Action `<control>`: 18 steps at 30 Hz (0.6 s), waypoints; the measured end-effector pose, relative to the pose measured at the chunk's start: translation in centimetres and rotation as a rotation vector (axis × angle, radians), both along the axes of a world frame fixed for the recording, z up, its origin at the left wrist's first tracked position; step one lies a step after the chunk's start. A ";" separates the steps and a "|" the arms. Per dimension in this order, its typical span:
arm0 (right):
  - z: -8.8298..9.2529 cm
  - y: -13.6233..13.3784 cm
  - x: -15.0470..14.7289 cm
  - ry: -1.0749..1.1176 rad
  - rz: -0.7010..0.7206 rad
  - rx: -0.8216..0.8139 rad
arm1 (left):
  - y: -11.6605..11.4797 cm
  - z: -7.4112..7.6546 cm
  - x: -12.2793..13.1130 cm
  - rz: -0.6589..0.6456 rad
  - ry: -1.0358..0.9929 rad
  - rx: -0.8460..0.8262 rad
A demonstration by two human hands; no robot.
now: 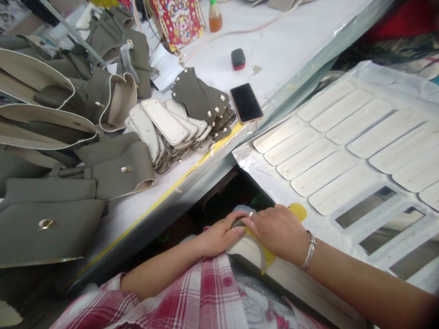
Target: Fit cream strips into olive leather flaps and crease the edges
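Observation:
Near my body, my left hand and my right hand meet at the end of a pale, curved leather-like piece. The left fingers and thumb pinch its edge. My right hand, with a ring and a bracelet, is closed around the same end, fingertips almost touching the left ones. A thin yellow piece shows beneath the right palm; whether it is held or only lies there, I cannot tell. The pale piece slopes down over my lap, partly hidden by the right hand and forearm.
Grey-green bag bodies fill the table's left side. Beside them are stacked cream panels, dark panels and a phone. At right, a white board carries rows of cream rounded panels. A dark gap separates both surfaces.

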State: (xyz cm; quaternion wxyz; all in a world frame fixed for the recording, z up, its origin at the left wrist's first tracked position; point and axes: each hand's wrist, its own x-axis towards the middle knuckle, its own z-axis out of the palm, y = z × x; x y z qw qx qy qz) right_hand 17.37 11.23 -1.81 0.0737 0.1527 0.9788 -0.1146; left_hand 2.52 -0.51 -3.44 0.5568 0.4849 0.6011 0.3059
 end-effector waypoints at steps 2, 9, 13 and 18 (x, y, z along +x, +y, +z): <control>-0.3 0.2 0.2 -0.003 -0.016 0.001 | 0.5 0.1 -0.1 -0.016 -0.013 -0.001; -0.7 0.6 1.3 -0.002 -0.028 -0.014 | 1.8 0.3 0.7 -0.055 -0.026 0.048; 0.8 -0.4 2.4 -0.077 -0.124 0.018 | 1.3 0.5 1.3 0.013 0.001 0.003; 4.2 -1.7 5.4 -0.202 -0.303 0.103 | 0.1 0.2 -0.1 0.036 -0.271 -0.165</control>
